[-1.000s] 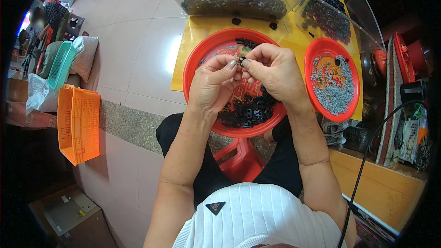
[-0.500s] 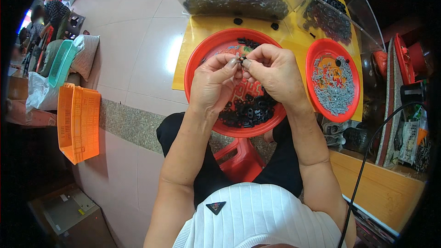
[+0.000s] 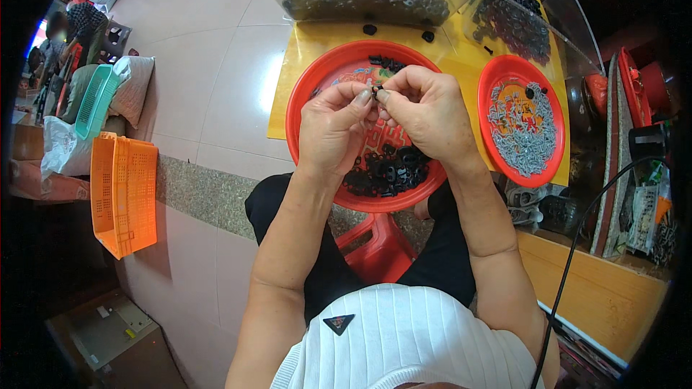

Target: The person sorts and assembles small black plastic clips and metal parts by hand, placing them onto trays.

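Over a round red tray (image 3: 294, 112), the fingertips of both hands meet around a small black plastic part (image 3: 375, 91). My left hand (image 3: 334, 121) pinches it from the left between thumb and forefinger. From the other side, my right hand (image 3: 427, 114) grips it the same way. A pale glint shows beside the part, too small to name. Loose black plastic parts (image 3: 393, 171) lie heaped in the tray's near side, below my hands. Another small group of black parts (image 3: 387, 63) sits at its far side.
Right of the tray, a red plate (image 3: 484, 90) holds many silver screws (image 3: 530, 140). Clear plastic bins (image 3: 367, 0) of black parts stand behind on the yellow tabletop (image 3: 306, 47). An orange crate (image 3: 124, 198) is on the floor at left. A black cable (image 3: 577, 245) hangs at right.
Both hands stay pinched together around the black part, with only slight finger movement. The tray and table sit marginally higher and further left in the picture.
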A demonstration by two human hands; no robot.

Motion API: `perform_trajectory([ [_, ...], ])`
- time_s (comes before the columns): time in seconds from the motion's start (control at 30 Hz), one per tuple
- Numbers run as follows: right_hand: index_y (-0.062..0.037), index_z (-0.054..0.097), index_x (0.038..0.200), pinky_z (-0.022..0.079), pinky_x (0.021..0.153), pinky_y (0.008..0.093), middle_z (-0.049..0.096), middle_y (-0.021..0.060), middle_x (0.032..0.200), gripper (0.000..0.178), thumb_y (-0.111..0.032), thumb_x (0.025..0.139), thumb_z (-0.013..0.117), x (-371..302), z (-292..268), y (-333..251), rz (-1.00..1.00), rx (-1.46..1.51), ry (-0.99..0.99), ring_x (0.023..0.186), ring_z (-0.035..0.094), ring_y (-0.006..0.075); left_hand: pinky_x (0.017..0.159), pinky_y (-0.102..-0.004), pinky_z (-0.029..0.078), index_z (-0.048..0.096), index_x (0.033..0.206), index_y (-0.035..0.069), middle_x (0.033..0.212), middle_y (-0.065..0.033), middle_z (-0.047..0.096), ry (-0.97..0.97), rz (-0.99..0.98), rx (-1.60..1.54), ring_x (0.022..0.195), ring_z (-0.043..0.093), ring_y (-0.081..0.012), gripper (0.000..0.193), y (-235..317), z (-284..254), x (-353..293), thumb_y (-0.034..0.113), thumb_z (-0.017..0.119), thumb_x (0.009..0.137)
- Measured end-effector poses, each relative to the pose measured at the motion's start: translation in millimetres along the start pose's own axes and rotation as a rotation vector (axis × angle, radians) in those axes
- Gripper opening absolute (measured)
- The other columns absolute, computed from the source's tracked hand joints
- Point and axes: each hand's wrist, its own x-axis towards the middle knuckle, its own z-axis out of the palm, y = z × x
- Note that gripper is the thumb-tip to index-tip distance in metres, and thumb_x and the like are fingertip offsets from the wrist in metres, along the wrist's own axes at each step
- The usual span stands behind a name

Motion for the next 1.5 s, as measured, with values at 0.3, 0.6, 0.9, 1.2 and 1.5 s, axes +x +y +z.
perform_trajectory([
  [0.3, 0.0026, 0.061, 0.073, 0.045, 0.052, 0.0285, 0.06, 0.0128, 0.062, 0.011, -0.008, 0.072, 0.06, 4, -3, 5, -0.069, -0.017, -0.046, 0.055, 0.058, 0.0144, 0.06, -0.0207, 0.046, 0.06, 0.08, -0.005, 0.074, -0.0067, 0.06, 0.069, 0.188, 0.41, 0.064, 0.056, -0.0102, 0.004, 6, 11, -1, -0.003, 0.056, 0.078],
  [0.6, 0.0048, 0.058, 0.076, 0.047, 0.049, 0.0209, 0.06, 0.0076, 0.063, 0.009, -0.003, 0.078, 0.056, 6, -17, -2, 0.008, 0.121, -0.077, 0.056, 0.058, 0.0105, 0.059, -0.02, 0.044, 0.059, 0.081, -0.004, 0.075, -0.004, 0.06, 0.109, 0.281, 0.509, 0.064, 0.054, -0.0081, 0.006, -4, 20, 0, -0.002, 0.06, 0.076],
  [0.9, 0.0031, 0.057, 0.077, 0.048, 0.05, 0.0196, 0.06, 0.0076, 0.068, 0.007, -0.004, 0.078, 0.057, 18, -37, 6, 0.086, 0.305, -0.04, 0.058, 0.059, 0.0102, 0.065, -0.0364, 0.045, 0.059, 0.074, 0.0, 0.073, -0.0139, 0.055, -0.485, 0.39, 1.575, 0.071, 0.054, -0.0315, 0.016, -23, 23, -17, -0.007, 0.059, 0.06],
  [1.2, 0.0017, 0.057, 0.078, 0.046, 0.049, 0.0185, 0.059, 0.0063, 0.069, 0.006, -0.004, 0.078, 0.058, 20, -36, 16, 0.116, 0.349, -0.051, 0.058, 0.058, 0.0096, 0.068, -0.0373, 0.044, 0.056, 0.078, 0.0, 0.081, -0.015, 0.051, -0.565, 0.244, 1.749, 0.079, 0.052, -0.0326, 0.021, -23, 29, -21, -0.009, 0.056, 0.06],
  [1.5, 0.0026, 0.056, 0.087, 0.045, 0.05, 0.0177, 0.059, 0.0068, 0.072, 0.011, -0.005, 0.079, 0.057, 18, -33, 15, 0.112, 0.435, -0.017, 0.058, 0.057, 0.0093, 0.061, -0.023, 0.045, 0.052, 0.086, -0.001, 0.08, -0.0037, 0.056, -0.08, 0.128, 0.726, 0.069, 0.055, -0.0108, 0.009, 2, 12, -5, -0.005, 0.053, 0.078],
])
